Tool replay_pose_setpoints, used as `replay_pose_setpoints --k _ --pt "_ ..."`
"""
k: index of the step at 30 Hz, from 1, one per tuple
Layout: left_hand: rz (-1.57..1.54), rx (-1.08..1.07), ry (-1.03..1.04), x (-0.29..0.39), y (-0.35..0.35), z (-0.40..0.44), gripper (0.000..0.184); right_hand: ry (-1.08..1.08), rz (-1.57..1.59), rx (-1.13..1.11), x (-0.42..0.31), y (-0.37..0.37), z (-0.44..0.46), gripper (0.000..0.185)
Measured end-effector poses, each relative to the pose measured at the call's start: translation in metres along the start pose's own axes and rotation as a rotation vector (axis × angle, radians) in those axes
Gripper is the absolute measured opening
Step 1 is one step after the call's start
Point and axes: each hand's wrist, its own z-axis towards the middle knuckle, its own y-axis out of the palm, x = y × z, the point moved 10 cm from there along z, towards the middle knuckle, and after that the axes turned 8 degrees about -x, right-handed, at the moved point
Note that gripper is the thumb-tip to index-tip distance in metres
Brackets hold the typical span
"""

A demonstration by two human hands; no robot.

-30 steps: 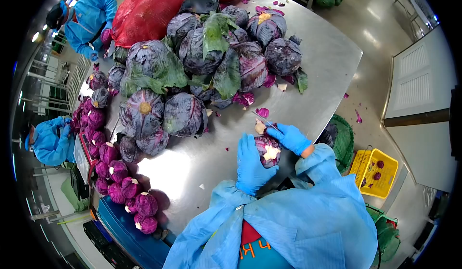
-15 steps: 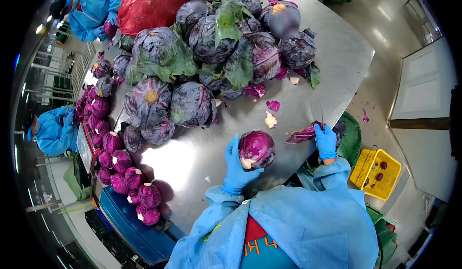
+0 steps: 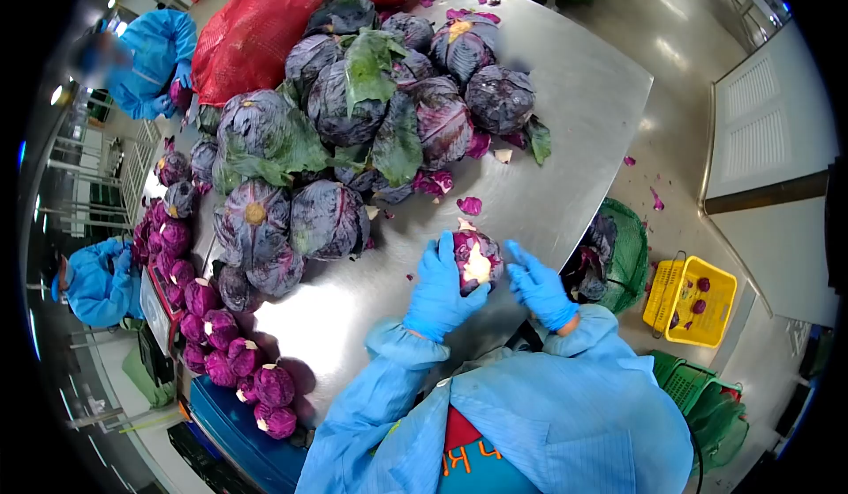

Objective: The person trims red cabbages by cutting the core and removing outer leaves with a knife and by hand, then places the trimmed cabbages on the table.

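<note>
A trimmed red cabbage [image 3: 462, 248] with a pale cut stem end rests in my left hand [image 3: 437, 291], its gloved fingers wrapped round the left side and underneath. Just right of that cabbage is my right hand [image 3: 541, 291], also in a blue glove, with its fingers stretched out towards it. I see nothing in the right hand, though its palm is hidden. Beyond my hands, untrimmed red cabbages [image 3: 331, 220] with dark outer leaves are heaped on the metal table [image 3: 579, 114]. A loose purple leaf piece [image 3: 470, 206] lies close by.
Peeled red cabbages [image 3: 221, 327] line the left edge near a blue bin [image 3: 231, 414]. A red mesh sack [image 3: 256, 30] lies behind the heap. Right of the table are a green mesh bag [image 3: 632, 251] and a yellow basket [image 3: 722, 304]. Two people in blue work at left.
My right hand has come left to the cabbage, and the purple leaf it held is gone from it. The cabbage has turned in my left hand, showing its pale cut end. The view has shifted.
</note>
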Motion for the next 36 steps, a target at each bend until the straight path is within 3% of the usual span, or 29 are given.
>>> replay_pose_setpoints --k 2,5,6,9,12,15,21,24,27,30,32,35,36 --pt "-0.232 -0.318 -0.157 -0.005 0.008 0.002 0.127 -0.069 -0.025 -0.012 -0.011 0.018 0.002 0.053" --pt "0.238 -0.013 -0.023 0.017 -0.010 -0.001 0.132 -0.217 -0.267 0.009 -0.022 0.014 0.005 0.059" --pt "0.136 0.122 0.210 0.021 -0.006 0.001 0.133 -0.263 -0.376 0.016 -0.026 0.013 0.007 0.062" --pt "-0.157 0.020 0.251 0.007 0.017 0.011 0.128 -0.300 -0.596 0.007 -0.038 0.012 0.003 0.068" --pt "-0.163 0.000 0.172 0.012 0.020 0.013 0.121 -0.270 -0.668 -0.041 -0.037 0.014 0.008 0.071" --pt "-0.166 0.119 0.122 0.001 0.024 0.010 0.115 -0.363 -0.773 -0.047 -0.043 0.011 0.010 0.069" --pt "-0.215 0.238 0.041 0.000 0.017 0.006 0.109 -0.219 -0.848 0.007 -0.051 0.010 0.013 0.064" --pt "-0.085 0.176 -0.109 0.018 0.016 0.006 0.111 -0.132 -0.763 0.001 -0.051 -0.001 0.020 0.057" --pt "-0.026 0.121 -0.222 0.034 0.020 0.010 0.112 -0.195 -0.534 0.043 -0.038 -0.016 0.033 0.049" --pt "-0.026 0.100 -0.237 0.035 0.020 0.012 0.112 -0.300 -0.610 0.117 -0.034 -0.026 0.048 0.040" --pt "0.018 0.100 -0.137 0.043 0.020 0.004 0.112 -0.450 -0.579 0.219 -0.026 -0.037 0.062 0.035" --pt "-0.033 0.160 0.040 0.028 0.024 -0.014 0.115 0.095 -0.144 0.070 -0.005 -0.035 0.066 0.037" --pt "-0.117 0.193 0.098 0.014 0.025 -0.022 0.115 0.146 0.079 0.048 0.000 -0.033 0.064 0.033"
